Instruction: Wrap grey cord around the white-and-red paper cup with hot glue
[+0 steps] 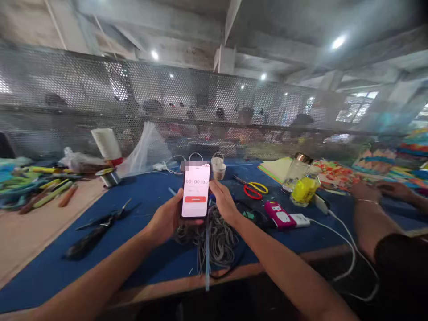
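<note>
My left hand (165, 220) is wrapped round the lower left edge of a smartphone (195, 191) held upright over the blue tabletop (140, 209). Its screen shows a timer reading 00:00:00 above a red button. My right hand (223, 200) rests against the phone's right edge with its fingers curled on it. Just below the phone lies a pile of grey elastic bands (214, 238), with a light blue strip (207, 258) running toward the table's front edge.
Black scissors (112, 217) and a dark tool (85, 243) lie at left. Red and yellow scissors (251, 188), a pink device (279, 215), a white charger (300, 219) and a glass jar (301, 185) sit right. Another person's arms (374, 209) rest at right. A perforated metal screen (200, 107) closes the back.
</note>
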Action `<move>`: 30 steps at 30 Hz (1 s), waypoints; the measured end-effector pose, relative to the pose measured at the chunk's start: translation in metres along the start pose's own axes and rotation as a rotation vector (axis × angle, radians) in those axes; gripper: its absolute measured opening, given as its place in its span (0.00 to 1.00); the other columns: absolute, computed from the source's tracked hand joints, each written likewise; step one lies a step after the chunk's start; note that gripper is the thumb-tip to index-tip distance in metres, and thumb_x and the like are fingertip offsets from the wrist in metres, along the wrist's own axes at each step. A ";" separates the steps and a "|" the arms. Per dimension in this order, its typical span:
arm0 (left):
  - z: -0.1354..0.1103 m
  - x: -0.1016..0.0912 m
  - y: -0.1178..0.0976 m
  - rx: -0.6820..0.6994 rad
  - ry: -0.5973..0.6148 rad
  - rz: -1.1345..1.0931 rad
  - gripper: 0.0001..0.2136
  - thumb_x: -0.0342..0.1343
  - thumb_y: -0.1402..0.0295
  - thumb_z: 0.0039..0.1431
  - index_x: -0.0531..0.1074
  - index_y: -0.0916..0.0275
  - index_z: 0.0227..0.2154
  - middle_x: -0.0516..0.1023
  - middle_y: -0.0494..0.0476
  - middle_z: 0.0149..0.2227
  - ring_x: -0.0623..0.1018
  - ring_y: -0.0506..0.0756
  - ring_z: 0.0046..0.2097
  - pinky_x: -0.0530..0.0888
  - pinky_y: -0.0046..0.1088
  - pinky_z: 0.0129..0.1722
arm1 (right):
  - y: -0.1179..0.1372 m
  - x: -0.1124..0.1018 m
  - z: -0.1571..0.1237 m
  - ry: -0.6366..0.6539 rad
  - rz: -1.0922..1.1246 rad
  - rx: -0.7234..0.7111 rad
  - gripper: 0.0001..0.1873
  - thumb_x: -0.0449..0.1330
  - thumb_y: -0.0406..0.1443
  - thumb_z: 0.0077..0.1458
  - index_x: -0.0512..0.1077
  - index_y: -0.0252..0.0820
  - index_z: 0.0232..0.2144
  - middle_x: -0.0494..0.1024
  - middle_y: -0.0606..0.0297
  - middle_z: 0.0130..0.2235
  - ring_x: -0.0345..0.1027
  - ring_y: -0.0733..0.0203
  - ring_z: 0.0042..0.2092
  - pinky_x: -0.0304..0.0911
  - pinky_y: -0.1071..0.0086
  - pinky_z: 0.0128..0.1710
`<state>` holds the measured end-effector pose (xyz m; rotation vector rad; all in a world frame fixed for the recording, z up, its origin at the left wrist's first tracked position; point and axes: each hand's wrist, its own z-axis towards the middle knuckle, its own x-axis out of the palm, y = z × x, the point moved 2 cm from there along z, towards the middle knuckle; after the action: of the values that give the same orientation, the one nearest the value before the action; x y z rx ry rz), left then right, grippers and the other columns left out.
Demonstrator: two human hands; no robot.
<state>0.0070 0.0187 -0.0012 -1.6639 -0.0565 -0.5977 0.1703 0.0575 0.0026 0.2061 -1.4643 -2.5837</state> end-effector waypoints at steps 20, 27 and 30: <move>0.005 -0.006 -0.001 0.007 0.040 -0.008 0.23 0.48 0.57 0.65 0.66 0.62 0.58 0.75 0.66 0.55 0.77 0.67 0.51 0.77 0.48 0.46 | 0.003 -0.004 0.002 -0.037 -0.037 0.024 0.19 0.49 0.46 0.63 0.74 0.40 0.34 0.76 0.64 0.35 0.65 0.60 0.39 0.58 0.69 0.40; 0.006 -0.002 -0.003 0.029 0.034 -0.006 0.21 0.48 0.57 0.65 0.68 0.61 0.57 0.74 0.64 0.56 0.77 0.66 0.52 0.77 0.43 0.46 | 0.003 -0.006 0.002 -0.035 -0.030 0.018 0.19 0.49 0.46 0.63 0.71 0.41 0.31 0.75 0.65 0.35 0.64 0.61 0.37 0.58 0.70 0.39; 0.006 0.000 -0.005 0.031 0.010 -0.008 0.21 0.49 0.57 0.65 0.68 0.61 0.57 0.76 0.63 0.55 0.77 0.64 0.53 0.76 0.39 0.48 | 0.004 -0.006 0.002 -0.030 -0.023 0.016 0.19 0.49 0.47 0.63 0.72 0.41 0.31 0.76 0.65 0.37 0.65 0.61 0.38 0.59 0.70 0.40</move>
<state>0.0077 0.0249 0.0028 -1.6315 -0.0647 -0.6082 0.1764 0.0580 0.0073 0.1876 -1.5013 -2.6053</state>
